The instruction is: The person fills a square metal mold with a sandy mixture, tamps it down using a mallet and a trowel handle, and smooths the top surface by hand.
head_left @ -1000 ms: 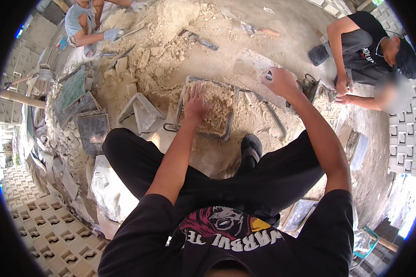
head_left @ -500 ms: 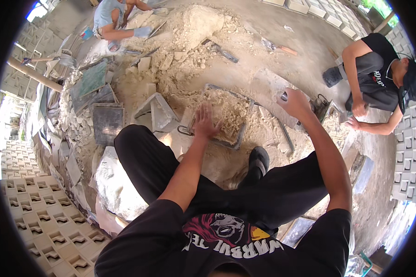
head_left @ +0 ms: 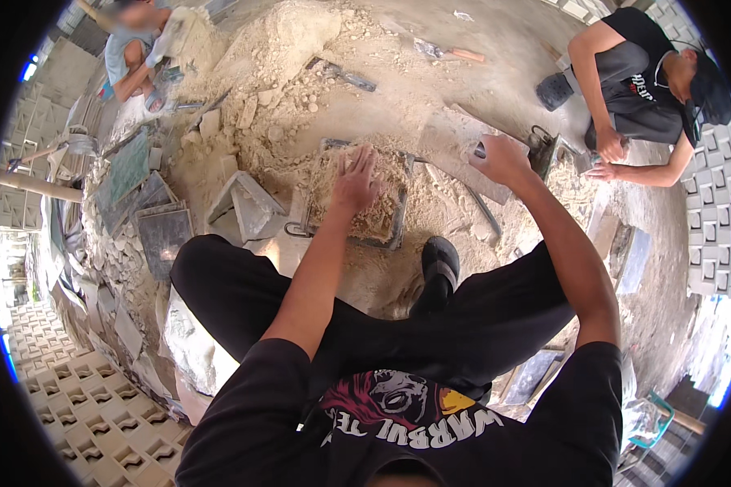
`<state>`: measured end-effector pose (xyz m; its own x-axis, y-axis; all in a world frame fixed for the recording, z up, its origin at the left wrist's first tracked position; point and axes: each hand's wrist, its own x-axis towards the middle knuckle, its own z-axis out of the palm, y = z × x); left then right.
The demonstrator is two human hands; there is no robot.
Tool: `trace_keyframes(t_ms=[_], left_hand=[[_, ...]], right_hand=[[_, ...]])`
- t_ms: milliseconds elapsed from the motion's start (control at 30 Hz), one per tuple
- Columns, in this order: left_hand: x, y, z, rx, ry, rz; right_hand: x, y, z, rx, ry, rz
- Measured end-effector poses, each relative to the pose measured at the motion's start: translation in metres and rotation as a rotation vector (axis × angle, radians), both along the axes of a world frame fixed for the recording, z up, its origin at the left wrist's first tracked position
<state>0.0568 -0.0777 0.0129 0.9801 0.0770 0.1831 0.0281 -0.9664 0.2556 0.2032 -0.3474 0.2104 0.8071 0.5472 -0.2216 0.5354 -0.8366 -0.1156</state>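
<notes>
Above picture centre, your left hand (head_left: 355,185) lies flat, fingers apart, likely for wide contact with crumbly tan powder (head_left: 387,185) in a dark rectangular metal frame (head_left: 402,209); upper right, your right hand (head_left: 503,161) clamps a small dark rounded object (head_left: 480,151).

The left arm (head_left: 304,284) reaches forward, nearly straight, and the left hand (head_left: 354,188) is flat with its palm down, the fingers a little apart and pointing away from the body. The right arm (head_left: 581,264) bends outward at the elbow; the right hand (head_left: 505,162) is turned inward, its fingers curled in a grip.
</notes>
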Motion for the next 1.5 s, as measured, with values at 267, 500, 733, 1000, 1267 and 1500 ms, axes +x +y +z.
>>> trace_keyframes(t_ms=[267,500,733,1000,1267,1500], left_hand=[[-0.004,0.026,0.003,-0.112,-0.042,0.140],[-0.050,0.001,-0.003,-0.102,0.035,0.076],[-0.116,-0.037,0.003,-0.058,0.140,-0.024],[-0.130,-0.036,-0.010,-0.064,0.174,0.245],[-0.087,0.016,-0.025,-0.150,0.027,0.536],[-0.042,-0.016,-0.003,-0.068,-0.019,0.206]], right_hand=[[0.007,0.004,-0.007,-0.006,0.013,0.033],[0.006,0.018,-0.013,-0.067,0.037,0.075],[0.002,0.040,-0.013,0.010,-0.014,0.212],[-0.017,0.054,0.004,0.059,0.037,0.186],[0.000,0.012,-0.014,-0.020,0.030,0.128],[0.000,-0.022,-0.021,-0.051,0.069,0.028]])
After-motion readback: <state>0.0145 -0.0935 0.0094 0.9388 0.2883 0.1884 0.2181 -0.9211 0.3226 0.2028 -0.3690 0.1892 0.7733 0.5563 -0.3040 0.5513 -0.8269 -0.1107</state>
